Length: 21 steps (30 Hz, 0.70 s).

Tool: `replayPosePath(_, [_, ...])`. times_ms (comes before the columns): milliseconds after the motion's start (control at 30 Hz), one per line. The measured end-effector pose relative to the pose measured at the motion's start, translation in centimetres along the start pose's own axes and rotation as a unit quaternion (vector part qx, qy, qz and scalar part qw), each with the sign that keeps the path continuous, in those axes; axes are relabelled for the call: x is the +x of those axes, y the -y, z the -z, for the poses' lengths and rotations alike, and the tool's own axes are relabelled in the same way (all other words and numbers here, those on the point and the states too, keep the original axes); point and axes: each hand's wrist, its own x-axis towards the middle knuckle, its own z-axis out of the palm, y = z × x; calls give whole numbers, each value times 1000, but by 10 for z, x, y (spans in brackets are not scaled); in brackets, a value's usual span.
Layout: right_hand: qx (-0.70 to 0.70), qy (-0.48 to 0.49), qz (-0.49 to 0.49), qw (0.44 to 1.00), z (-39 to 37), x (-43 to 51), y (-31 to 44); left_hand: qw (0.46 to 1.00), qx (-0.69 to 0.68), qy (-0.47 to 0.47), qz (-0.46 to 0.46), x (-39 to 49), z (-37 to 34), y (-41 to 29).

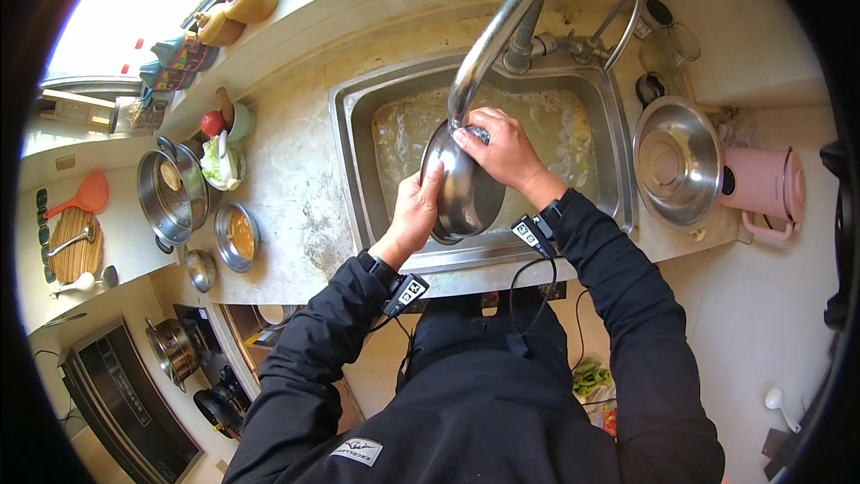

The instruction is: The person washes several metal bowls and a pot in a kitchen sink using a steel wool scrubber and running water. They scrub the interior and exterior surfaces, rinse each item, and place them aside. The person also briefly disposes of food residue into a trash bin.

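Observation:
Both my hands hold a stainless steel bowl point(470, 198) tilted on its side beneath the end of the curved metal faucet point(489, 33). My left hand point(414, 210) grips its near left rim, thumb on the outer wall. At the far side, my right hand point(504, 148) is on the bowl close to the spout; the fingers are partly hidden behind the bowl and faucet. A little water seems to show at the spout, though this is hard to tell. Below lies a steel sink point(341, 141) with cloudy, foamy water point(410, 128) and food scraps in it.
Right of the sink stand a wide steel basin point(675, 161), a pink electric kettle point(762, 181) and a glass jar point(665, 50). On the left counter are a steamer pot point(176, 205), a bowl of orange-brown liquid point(238, 238), a small metal bowl point(201, 270) and leafy vegetables point(218, 165).

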Motion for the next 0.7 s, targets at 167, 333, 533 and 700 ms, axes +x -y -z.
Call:
replayPosePath(167, [-32,57,142,988,6,0,-3,995,90,54,-6,-2,6,0])
replayPosePath(333, [-11,87,190,978,3,-5,1,993,83,64,-58,-1,9,0])
replayPosePath(533, [-19,96,153,983,3,16,-12,991,105,41,-73,-4,11,-8])
replayPosePath(700, [117,69,-109,985,8,23,-45,999,-44,14,22,-14,25,-32])
